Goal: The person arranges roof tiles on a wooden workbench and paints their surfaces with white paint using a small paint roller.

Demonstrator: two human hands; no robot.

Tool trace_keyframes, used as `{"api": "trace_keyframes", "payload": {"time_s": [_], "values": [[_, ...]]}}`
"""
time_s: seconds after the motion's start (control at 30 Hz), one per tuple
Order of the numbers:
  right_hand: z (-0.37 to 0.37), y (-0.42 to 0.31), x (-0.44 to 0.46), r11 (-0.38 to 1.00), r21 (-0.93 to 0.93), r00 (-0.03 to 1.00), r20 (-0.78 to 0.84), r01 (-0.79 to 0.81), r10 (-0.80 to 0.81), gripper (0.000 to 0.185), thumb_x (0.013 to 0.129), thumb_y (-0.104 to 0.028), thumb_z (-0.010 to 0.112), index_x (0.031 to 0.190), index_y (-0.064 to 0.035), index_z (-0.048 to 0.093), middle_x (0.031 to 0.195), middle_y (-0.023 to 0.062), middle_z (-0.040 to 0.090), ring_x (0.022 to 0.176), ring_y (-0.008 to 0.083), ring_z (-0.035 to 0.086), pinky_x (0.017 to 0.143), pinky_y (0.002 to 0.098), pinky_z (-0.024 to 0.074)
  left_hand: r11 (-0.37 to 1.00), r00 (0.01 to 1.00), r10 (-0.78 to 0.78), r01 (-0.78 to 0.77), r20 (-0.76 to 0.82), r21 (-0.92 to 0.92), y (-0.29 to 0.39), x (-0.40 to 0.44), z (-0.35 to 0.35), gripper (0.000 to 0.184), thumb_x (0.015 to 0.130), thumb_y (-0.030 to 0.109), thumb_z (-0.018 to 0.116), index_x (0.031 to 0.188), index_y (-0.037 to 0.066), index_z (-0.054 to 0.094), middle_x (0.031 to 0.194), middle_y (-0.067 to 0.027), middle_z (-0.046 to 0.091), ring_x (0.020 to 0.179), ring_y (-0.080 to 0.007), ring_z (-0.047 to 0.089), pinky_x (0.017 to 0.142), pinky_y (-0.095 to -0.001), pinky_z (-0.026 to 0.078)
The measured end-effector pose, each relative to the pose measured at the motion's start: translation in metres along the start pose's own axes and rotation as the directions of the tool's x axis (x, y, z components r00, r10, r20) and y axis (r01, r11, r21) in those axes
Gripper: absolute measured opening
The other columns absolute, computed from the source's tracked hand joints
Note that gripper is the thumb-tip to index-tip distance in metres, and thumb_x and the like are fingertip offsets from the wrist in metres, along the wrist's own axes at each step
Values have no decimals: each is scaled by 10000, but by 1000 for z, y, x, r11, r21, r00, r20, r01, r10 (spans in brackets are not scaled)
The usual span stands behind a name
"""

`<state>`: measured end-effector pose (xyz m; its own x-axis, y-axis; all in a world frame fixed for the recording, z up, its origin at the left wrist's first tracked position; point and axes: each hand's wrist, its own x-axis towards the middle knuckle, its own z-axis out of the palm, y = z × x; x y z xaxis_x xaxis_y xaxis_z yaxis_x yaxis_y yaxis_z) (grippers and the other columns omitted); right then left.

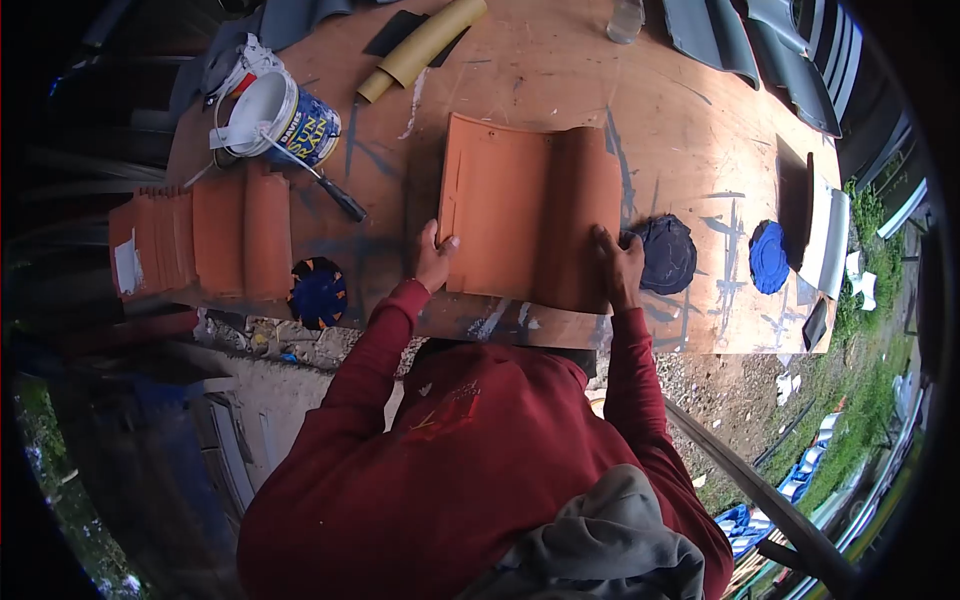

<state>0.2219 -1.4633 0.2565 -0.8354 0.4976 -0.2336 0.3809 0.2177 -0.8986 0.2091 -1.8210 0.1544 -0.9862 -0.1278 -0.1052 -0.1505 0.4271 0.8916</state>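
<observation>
A curved terracotta roof tile (525,215) is held in front of me over the worktable (470,60). My left hand (433,260) grips its left edge near the lower corner, the thumb on the upper face. At the opposite edge my right hand (622,265) is closed round the tile's lower right side. Fingers under the tile are hidden on both sides. Just right of my right hand lies a dark round pad (668,254). Farther left, a stack of similar tiles (235,235) rests beside a blue round pad with orange patches (318,292).
A paint bucket (305,130) with a dark-handled tool (340,198) stands at the left. Behind lie a brown roll (425,50) and a clear container (625,20). Grey tiles (705,40) occupy the far right corner. A bright blue pad (769,257) sits near the right edge.
</observation>
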Motion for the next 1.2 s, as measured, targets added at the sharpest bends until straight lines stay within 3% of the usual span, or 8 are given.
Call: {"api": "trace_keyframes", "payload": {"time_s": [0.2,0.4,0.63,0.73,0.93,1.0,1.1,1.2], "values": [[76,-23,-63,642,-619,797,-44,452,-603,530,846,-316,790,1243,0,639,1020,182,633,956,351,606,877,471,489,935,907,-23,-129,420,331,56,7,-94,655,975,287,666,1432,-119,433,1289,-356,605,1215,-460,610,1008,-458,501],[225,-142,-124,597,-114,604,259,794,-754,389,875,-85,742,1234,-6,616,932,124,637,861,289,634,787,422,527,940,932,161,-245,325,238,52,-16,-153,355,982,260,654,1207,-14,662,980,-264,717,931,-436,702,800,-488,549],[403,-137,-123,573,-11,506,482,820,-715,550,857,-145,739,1331,8,506,1061,261,635,1024,437,623,924,484,510,989,968,143,-131,-207,69,-11,-23,-267,189,976,169,629,1061,21,708,862,-185,722,816,-409,696,742,-469,549],[426,-129,-112,778,-105,605,694,620,-389,496,866,-135,702,1291,5,487,1063,283,622,1021,470,628,892,509,514,977,930,212,-195,-299,84,-53,-30,-288,196,973,160,630,1091,21,700,954,-186,722,867,-391,691,794,-455,548],[353,-227,-107,446,-274,522,502,852,-689,447,854,-44,618,1287,-56,507,1102,250,638,1021,461,645,818,515,530,880,902,419,-377,-99,290,-105,-55,-271,335,887,156,672,1202,42,660,1114,-184,632,1025,-387,625,877,-488,514],[332,-293,-83,440,-201,458,637,875,-619,357,882,-48,653,1233,-12,603,1068,207,700,932,391,707,799,446,560,872,897,431,-387,-96,301,-108,-57,-262,385,854,164,685,1219,48,652,1110,-175,608,1027,-385,608,880,-497,506],[330,-389,-73,60,-251,234,756,966,-612,272,909,-101,693,1172,-36,711,979,181,734,913,372,713,788,436,560,848,882,442,-354,-160,394,-107,-54,-256,430,792,194,707,1186,34,647,1099,-164,588,982,-374,593,848,-500,498],[370,-449,-62,-193,-426,341,869,884,-358,214,945,-221,657,1093,-103,758,983,130,746,908,333,712,832,452,551,830,875,457,-356,-158,430,-108,-54,-257,426,787,197,711,1178,41,649,1094,-161,588,971,-370,593,837,-495,501]]}}
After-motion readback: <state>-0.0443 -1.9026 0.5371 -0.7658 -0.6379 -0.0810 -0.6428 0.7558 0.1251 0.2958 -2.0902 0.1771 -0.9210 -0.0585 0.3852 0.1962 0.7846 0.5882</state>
